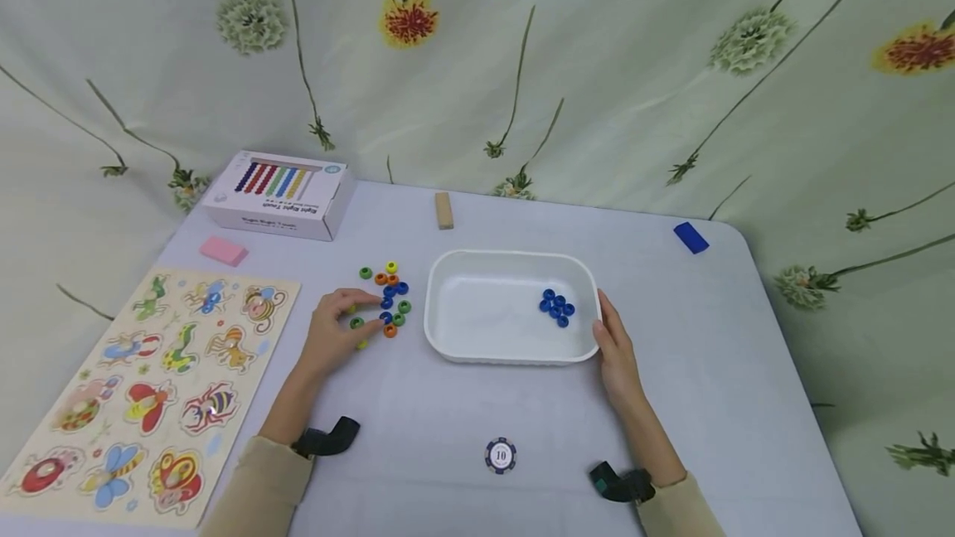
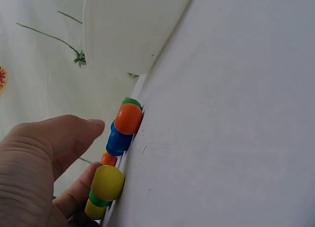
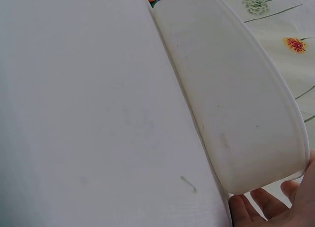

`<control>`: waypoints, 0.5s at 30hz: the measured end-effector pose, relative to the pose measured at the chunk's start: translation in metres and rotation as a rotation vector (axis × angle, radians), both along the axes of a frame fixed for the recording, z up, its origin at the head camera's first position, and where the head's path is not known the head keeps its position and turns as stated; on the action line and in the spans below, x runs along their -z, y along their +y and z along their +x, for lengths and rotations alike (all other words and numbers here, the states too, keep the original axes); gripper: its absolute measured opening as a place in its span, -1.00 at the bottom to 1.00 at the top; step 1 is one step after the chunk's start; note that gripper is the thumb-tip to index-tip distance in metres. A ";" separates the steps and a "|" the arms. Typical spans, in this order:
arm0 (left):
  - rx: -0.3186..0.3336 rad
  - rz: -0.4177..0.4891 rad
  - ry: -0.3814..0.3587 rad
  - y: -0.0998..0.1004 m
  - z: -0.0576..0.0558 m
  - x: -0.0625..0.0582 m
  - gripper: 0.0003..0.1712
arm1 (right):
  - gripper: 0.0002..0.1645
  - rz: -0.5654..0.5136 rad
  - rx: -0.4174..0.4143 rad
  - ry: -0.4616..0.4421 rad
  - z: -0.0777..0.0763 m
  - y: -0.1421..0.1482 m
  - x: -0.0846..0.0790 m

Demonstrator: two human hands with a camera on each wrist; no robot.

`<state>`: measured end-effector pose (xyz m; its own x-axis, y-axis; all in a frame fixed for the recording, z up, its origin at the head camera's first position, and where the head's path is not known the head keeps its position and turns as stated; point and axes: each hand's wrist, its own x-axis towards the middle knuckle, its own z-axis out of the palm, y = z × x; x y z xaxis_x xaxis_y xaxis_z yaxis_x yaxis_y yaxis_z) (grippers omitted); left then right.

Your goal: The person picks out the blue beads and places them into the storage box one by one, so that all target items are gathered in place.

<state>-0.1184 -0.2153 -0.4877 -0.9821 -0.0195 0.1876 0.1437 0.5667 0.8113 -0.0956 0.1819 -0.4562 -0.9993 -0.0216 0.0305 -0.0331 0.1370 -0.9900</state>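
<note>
My left hand [image 1: 336, 326] reaches among loose beads left of a white tray [image 1: 477, 355]. Its thumb and forefinger stand apart near blue beads [image 1: 386, 302], with nothing visibly pinched. Orange beads [image 1: 390, 331], green beads [image 1: 404, 307] and yellow beads [image 1: 391, 267] lie close by; the left wrist view shows an orange bead [image 2: 128, 118] and a yellow bead [image 2: 108, 182] beside the thumb. At the tray's right end, my right hand [image 1: 619, 350] holds the rim, its fingers [image 3: 268, 203] against the outer wall. Several blue beads [image 1: 555, 307] sit inside the tray, toward the right.
An insect puzzle board [image 1: 167, 363] covers the table's left. Behind it are a pink block [image 1: 224, 251] and a boxed toy [image 1: 279, 193]. A wooden block [image 1: 443, 210] and a blue block [image 1: 690, 238] lie at the back; a numbered chip [image 1: 501, 456] lies in front.
</note>
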 end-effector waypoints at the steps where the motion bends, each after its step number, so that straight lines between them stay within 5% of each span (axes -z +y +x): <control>1: 0.003 -0.019 0.002 0.001 0.000 0.000 -0.68 | -0.45 -0.002 0.001 0.002 0.000 0.000 0.000; 9: 0.014 -0.150 0.074 0.005 0.000 0.002 -0.73 | -0.45 -0.019 0.000 0.014 0.002 0.000 0.000; 15: 0.014 -0.218 0.029 0.006 0.000 -0.002 -0.74 | -0.45 -0.022 -0.011 0.027 0.001 -0.001 -0.001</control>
<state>-0.1186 -0.2096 -0.4853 -0.9761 0.0386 0.2137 0.1743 0.7263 0.6649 -0.0951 0.1813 -0.4552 -0.9978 -0.0314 0.0580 -0.0612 0.1149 -0.9915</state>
